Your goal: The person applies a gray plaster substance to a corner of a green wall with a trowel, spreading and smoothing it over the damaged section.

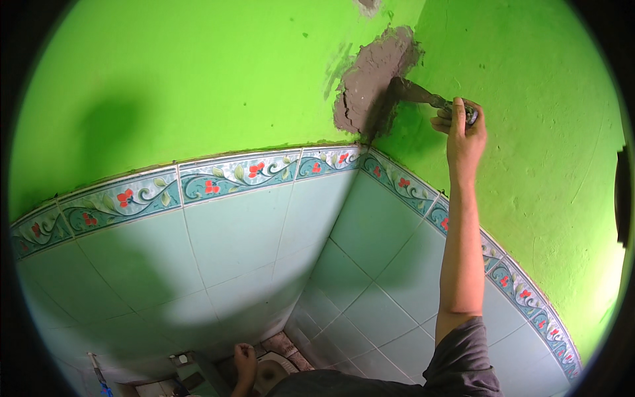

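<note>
So the right hand is up at the corner of a bright green wall, fingers wrapped snugly around the dark handle of a putty knife. The knife points left, roughly level, and its blade end sits right at the right-hand edge of a big rough patch of grey-brown plaster. Looks like it's touching the stuff, though the blade and the shaded plaster are both dark there, so I can't swear to how firmly it's pressed. The patch itself runs up at a slant from just above the tile line, in the corner, with a ragged edge and a cracked-looking left side, plus some thin smears on the paint beside it. There's a smaller grey spot up at the top edge of the view too. The left hand is way down low, well apart from the knife, with its fingers curled in; can't tell if it's pinching anything. It appears near a pale toilet bowl down below. Under the green paint there's a floral tile border with red flowers and curly leaves, then pale teal tiles below that. Right arm's stretched nearly straight up, with a dark sleeve at the elbow.
</note>
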A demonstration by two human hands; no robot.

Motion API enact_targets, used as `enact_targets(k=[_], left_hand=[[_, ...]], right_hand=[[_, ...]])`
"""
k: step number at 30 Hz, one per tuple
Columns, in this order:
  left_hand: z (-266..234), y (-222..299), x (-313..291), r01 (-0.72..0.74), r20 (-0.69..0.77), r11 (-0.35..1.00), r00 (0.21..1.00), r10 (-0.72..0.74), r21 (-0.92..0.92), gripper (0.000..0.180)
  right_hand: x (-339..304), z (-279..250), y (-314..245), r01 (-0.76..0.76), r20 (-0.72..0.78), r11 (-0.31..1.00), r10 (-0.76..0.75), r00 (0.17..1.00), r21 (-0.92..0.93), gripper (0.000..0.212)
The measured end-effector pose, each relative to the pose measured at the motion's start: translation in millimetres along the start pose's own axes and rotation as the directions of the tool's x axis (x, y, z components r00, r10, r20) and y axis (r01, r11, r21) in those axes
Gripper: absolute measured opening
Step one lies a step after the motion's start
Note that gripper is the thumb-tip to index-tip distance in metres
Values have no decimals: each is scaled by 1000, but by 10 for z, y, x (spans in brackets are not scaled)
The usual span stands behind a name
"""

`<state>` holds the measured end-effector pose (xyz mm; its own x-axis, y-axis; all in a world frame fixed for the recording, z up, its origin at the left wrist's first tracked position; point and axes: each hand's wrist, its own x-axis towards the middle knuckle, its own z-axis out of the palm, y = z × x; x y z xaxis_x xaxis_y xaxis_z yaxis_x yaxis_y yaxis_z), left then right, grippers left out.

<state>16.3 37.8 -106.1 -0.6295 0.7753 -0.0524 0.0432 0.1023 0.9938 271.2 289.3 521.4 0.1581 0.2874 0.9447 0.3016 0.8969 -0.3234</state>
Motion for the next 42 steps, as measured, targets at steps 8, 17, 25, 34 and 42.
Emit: enact_targets(k=[8,17,25,34,42], left_hand=[[36,49,-35,-8,-4,999,1000,8,-34,10],[32,20,-12,-39,5,999,999,39,-12,12],[57,14,-22,23,11,1000,1000,-23,-13,13],[2,226,-49,5,10,1000,1000,-5,7,11],[-8,-73,49,-30,-14,996,999,31,85,13]], right_hand=[[25,80,55,-31,-41,999,33,999,40,28],[140,-64,-133,23,-69,998,-19,997,52,31],[-21,-26,-101,3,-57,999,-1,998,33,30],[-462,-72,38,-80,-86,996,84,993,49,28],[-1098,46,84,-144,-173,971,177,969,190,19]])
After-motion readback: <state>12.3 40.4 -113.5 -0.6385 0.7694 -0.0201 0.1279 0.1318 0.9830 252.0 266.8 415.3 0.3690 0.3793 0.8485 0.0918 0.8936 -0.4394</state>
